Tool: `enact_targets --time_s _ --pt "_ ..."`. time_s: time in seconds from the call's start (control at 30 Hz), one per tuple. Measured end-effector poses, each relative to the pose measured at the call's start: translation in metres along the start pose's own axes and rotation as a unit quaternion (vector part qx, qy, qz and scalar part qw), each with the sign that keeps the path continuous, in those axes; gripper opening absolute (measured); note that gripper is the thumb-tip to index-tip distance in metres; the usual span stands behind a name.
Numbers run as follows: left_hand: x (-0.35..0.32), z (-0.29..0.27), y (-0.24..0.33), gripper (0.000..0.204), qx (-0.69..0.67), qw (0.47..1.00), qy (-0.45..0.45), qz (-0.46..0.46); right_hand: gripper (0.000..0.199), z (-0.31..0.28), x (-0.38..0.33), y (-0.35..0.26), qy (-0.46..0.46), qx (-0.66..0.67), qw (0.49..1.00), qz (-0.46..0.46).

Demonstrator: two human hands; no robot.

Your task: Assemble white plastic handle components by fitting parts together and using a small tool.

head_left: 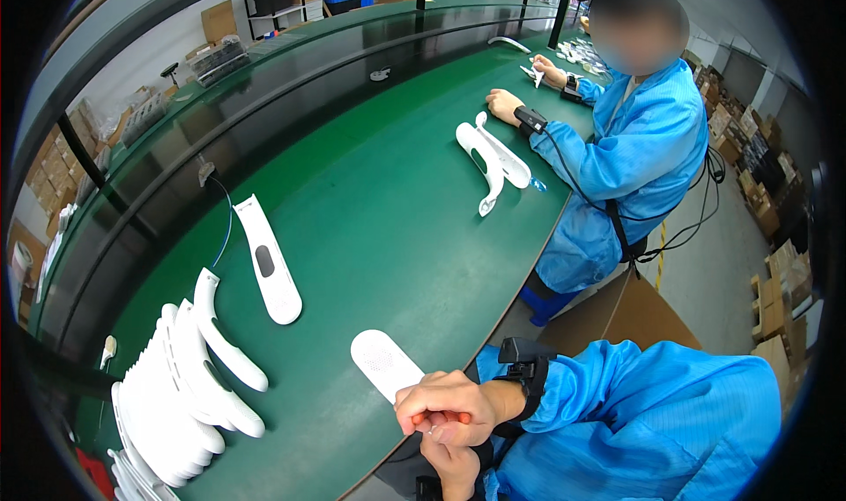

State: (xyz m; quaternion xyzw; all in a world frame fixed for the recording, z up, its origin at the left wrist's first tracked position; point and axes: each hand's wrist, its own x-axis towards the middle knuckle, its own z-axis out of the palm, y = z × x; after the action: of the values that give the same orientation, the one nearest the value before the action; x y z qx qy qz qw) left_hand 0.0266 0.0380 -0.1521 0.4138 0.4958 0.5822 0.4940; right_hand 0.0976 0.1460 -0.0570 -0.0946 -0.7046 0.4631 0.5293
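Observation:
My right hand (pixel 448 400) is closed in a fist near the table's front edge, with bits of an orange thing (pixel 419 419) showing between its fingers. The kind of that orange thing is hidden. Just below it, my left hand (pixel 454 467) is curled, its fingers partly covered by the right one; what it holds cannot be made out. A white plastic shell (pixel 383 360) with a rounded end and small holes reaches from under my right hand over the table; whether a hand grips it is hidden. Farther left lies a long white shell (pixel 275 276) with a dark oval window.
Curved white shells (pixel 172 395) stand in a packed row on the green table (pixel 370 219) at left. Two white shells (pixel 493 162) lie farther right, near a co-worker (pixel 634 148) in blue whose hands hold a white part. A blue cable (pixel 231 223) hangs onto the table.

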Motion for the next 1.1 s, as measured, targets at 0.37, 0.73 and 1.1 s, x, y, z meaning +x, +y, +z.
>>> enact_targets --time_s 0.37,0.73,1.1 --pt "0.004 0.002 0.015 0.040 -0.185 0.981 -0.051 -0.042 0.042 0.014 0.007 -0.002 0.188 0.172 0.949 0.188" --pt "0.005 0.001 0.011 0.039 -0.189 0.979 -0.062 -0.032 0.039 0.015 0.003 0.000 0.192 0.176 0.948 0.183" --pt "0.003 -0.003 0.011 0.039 -0.199 0.977 -0.059 -0.049 0.037 0.015 0.000 0.002 0.185 0.190 0.949 0.170"
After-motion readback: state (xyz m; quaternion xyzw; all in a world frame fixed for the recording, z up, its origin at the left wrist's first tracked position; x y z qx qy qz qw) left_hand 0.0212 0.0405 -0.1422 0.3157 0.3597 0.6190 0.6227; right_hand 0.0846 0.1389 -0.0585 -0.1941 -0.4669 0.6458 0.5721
